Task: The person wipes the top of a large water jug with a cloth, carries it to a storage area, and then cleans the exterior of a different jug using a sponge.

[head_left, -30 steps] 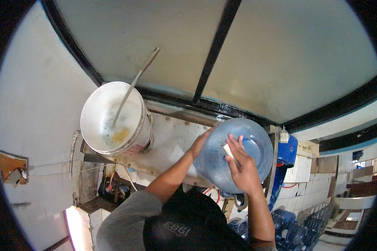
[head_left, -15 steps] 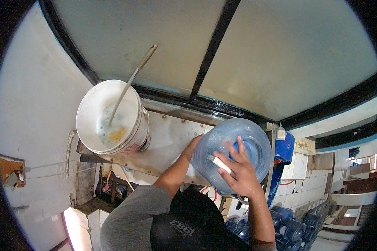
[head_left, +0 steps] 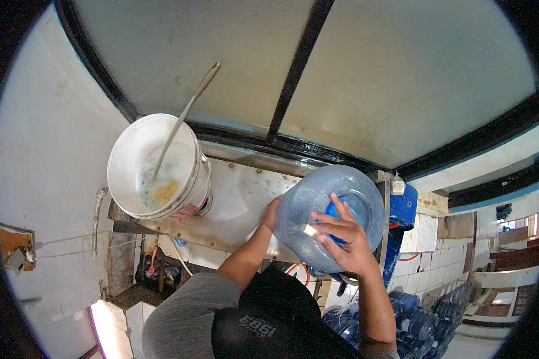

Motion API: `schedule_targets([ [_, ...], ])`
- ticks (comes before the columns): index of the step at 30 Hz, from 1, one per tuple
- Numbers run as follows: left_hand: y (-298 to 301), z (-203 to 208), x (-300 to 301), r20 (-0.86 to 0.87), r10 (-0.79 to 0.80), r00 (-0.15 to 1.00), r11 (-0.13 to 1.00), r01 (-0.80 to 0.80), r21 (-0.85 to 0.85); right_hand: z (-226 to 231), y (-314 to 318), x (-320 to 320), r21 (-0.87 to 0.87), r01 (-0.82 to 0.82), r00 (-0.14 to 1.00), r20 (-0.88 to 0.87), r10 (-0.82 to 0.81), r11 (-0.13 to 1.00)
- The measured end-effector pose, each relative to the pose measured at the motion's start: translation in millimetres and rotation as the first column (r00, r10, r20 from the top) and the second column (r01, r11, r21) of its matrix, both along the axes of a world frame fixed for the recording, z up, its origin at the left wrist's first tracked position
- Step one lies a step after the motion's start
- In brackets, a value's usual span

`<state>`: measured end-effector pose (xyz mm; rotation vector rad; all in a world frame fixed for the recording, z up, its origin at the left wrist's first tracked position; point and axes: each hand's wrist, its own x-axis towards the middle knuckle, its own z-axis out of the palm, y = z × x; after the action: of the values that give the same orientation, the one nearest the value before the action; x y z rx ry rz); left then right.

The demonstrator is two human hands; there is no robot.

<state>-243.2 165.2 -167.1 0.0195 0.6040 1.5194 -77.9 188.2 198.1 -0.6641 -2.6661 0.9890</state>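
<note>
A large translucent blue water jug (head_left: 305, 197), wet on its surface, lies tilted at the right end of the metal counter, its round end toward me. My left hand (head_left: 272, 214) grips the jug's left side; its fingertips are hidden behind the jug. My right hand (head_left: 345, 240) is over the round end, holding a short white stick-like piece (head_left: 309, 230) between its fingers, the other fingers stretched out. Under those fingers shows a bright blue patch (head_left: 332, 208); whether it is a cap or something else I cannot tell.
On the counter (head_left: 233, 191), to the left, stands a white bucket (head_left: 123, 194) with sudsy liquid, a yellowish lump and a long-handled tool (head_left: 188, 107). Frosted panels (head_left: 215, 54) rise behind. A blue container (head_left: 402, 206) stands right; several blue jugs (head_left: 422, 326) lie below.
My right hand has turned slightly, so the white piece now shows mostly its end. My left hand and the jug have barely shifted; the whole view has moved a little.
</note>
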Motion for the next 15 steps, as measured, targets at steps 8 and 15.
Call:
schedule_targets([
  [8,5.2,-100.4,23.7,-0.128,0.288,0.949,0.956,-0.294,-0.024,0.8,-8.1,-28.0,0.131,0.286,0.957,0.006,-0.289,0.949],
  [15,11.6,52.1,-30.0,0.013,-0.232,0.973,0.973,0.232,-0.012,-3.7,-5.7,-10.3,0.094,0.056,0.997,0.042,-0.061,0.994],
])
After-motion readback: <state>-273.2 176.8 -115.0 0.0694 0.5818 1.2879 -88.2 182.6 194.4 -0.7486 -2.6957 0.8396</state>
